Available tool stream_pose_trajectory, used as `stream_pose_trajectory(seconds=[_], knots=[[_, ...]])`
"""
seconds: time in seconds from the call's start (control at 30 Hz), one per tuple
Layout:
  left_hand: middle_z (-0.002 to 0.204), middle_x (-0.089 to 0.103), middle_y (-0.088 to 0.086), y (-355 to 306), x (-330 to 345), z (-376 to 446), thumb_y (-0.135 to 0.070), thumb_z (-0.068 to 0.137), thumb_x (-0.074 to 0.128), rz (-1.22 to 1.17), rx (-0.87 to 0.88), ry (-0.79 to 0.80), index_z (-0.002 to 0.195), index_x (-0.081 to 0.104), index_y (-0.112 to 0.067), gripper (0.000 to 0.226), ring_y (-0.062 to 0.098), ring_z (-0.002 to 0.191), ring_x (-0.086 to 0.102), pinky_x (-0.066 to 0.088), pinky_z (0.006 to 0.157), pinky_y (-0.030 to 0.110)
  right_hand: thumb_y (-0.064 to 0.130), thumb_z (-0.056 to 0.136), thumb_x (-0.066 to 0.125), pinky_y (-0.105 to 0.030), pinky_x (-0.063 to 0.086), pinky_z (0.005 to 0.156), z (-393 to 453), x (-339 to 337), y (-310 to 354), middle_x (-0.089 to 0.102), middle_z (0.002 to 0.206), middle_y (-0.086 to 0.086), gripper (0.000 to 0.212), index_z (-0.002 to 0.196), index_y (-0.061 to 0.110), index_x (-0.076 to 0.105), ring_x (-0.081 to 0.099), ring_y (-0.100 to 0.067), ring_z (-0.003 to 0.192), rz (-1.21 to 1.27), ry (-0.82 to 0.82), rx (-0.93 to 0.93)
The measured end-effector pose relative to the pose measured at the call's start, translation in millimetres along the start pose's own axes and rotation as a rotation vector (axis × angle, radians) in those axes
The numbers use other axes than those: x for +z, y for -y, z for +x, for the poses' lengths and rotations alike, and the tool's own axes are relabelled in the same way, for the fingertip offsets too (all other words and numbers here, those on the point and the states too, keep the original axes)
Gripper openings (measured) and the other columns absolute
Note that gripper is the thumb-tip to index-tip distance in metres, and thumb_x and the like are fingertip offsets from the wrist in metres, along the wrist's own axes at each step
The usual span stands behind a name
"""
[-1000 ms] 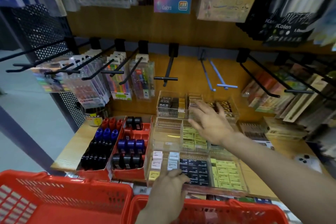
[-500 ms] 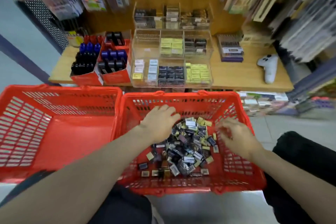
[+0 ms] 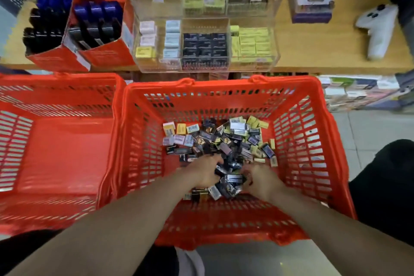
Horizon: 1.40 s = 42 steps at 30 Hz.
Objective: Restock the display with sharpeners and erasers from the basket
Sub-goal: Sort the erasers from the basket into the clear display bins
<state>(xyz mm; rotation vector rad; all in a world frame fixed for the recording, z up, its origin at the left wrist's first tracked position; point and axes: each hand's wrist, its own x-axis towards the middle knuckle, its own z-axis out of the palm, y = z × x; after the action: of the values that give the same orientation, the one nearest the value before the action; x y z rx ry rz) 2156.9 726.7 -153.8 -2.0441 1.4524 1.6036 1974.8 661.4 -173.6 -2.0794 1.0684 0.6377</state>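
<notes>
Both hands, left hand (image 3: 206, 171) & right hand (image 3: 261, 180), dug into small boxed packs (image 3: 220, 141) in red slotted plastic basket (image 3: 313, 141); fingers curled, grip unclear. Risk: loose handful spills.

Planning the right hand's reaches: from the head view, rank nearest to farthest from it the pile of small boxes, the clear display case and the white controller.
1. Pile of small boxes, at the right hand, in the basket.
2. Clear display case, ahead on the shelf.
3. White controller, far right on the shelf.

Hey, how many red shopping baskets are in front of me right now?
2. One basket sits at centre, holding the small packets; the other basket stands right beside it to the left, with nothing visible inside.
</notes>
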Motion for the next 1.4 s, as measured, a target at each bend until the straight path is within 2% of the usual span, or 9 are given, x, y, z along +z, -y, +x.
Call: stream_pose_trajectory(seconds=[0.13,0.27,0.43,0.57,0.73,0.93,1.13,1.27,1.4], knots=[[0.129,0.056,0.008,2,20,16,-0.021,0.096,0.062,-0.191,-0.033,-0.052,0.142,0.042,-0.02,0.05,0.024,0.11,0.058,0.049,0.092,0.034,0.019,0.08,0.075,-0.036,0.051,0.089,16,26,0,0.049,0.129,-0.003,0.054,0.129,0.024,0.053,0.059,-0.028,0.112,-0.065,-0.038,0.022],[0.121,0.061,0.004,6,33,22,-0.03,0.094,0.064,-0.364,-0.107,-0.136,0.13,0.046,-0.02,0.041,0.02,0.103,0.06,0.05,0.084,0.031,0.019,0.09,0.064,-0.039,0.054,0.081,26,24,-3,0.054,0.117,0.001,0.03,0.118,0.027,0.059,0.061,-0.027,0.106,-0.14,-0.085,-0.018],[0.106,0.065,-0.005,-5,47,25,-0.052,0.085,0.07,-0.726,-0.146,-0.27,0.113,0.049,-0.024,0.045,0.015,0.096,0.065,0.054,0.078,0.028,0.016,0.087,0.072,-0.02,0.051,0.071,18,10,-5,0.062,0.094,0.005,0.016,0.103,0.021,0.072,0.06,-0.007,0.078,0.204,-0.273,-0.085],[0.133,0.061,0.01,-3,63,50,-0.083,0.052,0.072,-1.159,-0.201,-0.353,0.14,0.042,-0.015,0.115,0.027,0.116,0.063,0.05,0.101,0.046,0.014,0.078,0.081,-0.01,0.05,0.067,11,-12,4,0.065,0.081,0.012,0.031,0.104,0.024,0.069,0.062,0.002,0.073,0.447,-0.29,-0.167],[0.132,0.062,0.011,-13,31,13,-0.015,0.099,0.059,-1.434,-0.227,-0.296,0.155,0.011,-0.008,0.074,0.021,0.108,0.067,0.04,0.11,0.04,0.031,0.08,0.081,-0.032,0.056,0.083,16,-7,-38,0.07,0.104,-0.002,0.042,0.115,0.018,0.063,0.067,-0.016,0.091,0.234,-0.201,0.143],[0.113,0.068,0.016,0,26,13,-0.003,0.098,0.057,-1.414,-0.227,-0.307,0.105,0.057,-0.008,0.009,0.024,0.102,0.068,0.058,0.086,0.034,0.049,0.089,0.064,-0.036,0.055,0.079,25,11,-27,0.064,0.103,0.001,0.031,0.105,0.024,0.056,0.062,-0.02,0.091,-0.18,-0.188,0.047],[0.114,0.066,0.019,-2,28,18,0.001,0.098,0.054,-1.542,-0.298,-0.317,0.104,0.056,-0.006,0.009,0.03,0.108,0.066,0.057,0.08,0.031,0.037,0.09,0.067,-0.033,0.049,0.085,33,20,-9,0.054,0.123,-0.004,0.031,0.11,0.014,0.06,0.051,-0.023,0.116,-0.248,-0.107,0.075],[0.118,0.063,0.016,-1,24,20,0.002,0.095,0.059,-1.534,-0.294,-0.312,0.105,0.057,-0.005,0.012,0.028,0.104,0.066,0.059,0.081,0.031,0.027,0.096,0.06,-0.026,0.045,0.06,26,15,-12,0.066,0.102,-0.005,0.018,0.108,0.015,0.054,0.059,-0.019,0.085,-0.147,-0.096,0.136],[0.11,0.06,0.012,-6,24,20,-0.012,0.095,0.064,-1.541,-0.273,-0.302,0.112,0.056,-0.004,0.02,0.025,0.099,0.064,0.057,0.093,0.038,0.032,0.092,0.068,-0.026,0.052,0.077,24,-9,-20,0.072,0.103,-0.005,0.023,0.103,0.012,0.068,0.067,-0.019,0.094,0.425,-0.292,0.234]])
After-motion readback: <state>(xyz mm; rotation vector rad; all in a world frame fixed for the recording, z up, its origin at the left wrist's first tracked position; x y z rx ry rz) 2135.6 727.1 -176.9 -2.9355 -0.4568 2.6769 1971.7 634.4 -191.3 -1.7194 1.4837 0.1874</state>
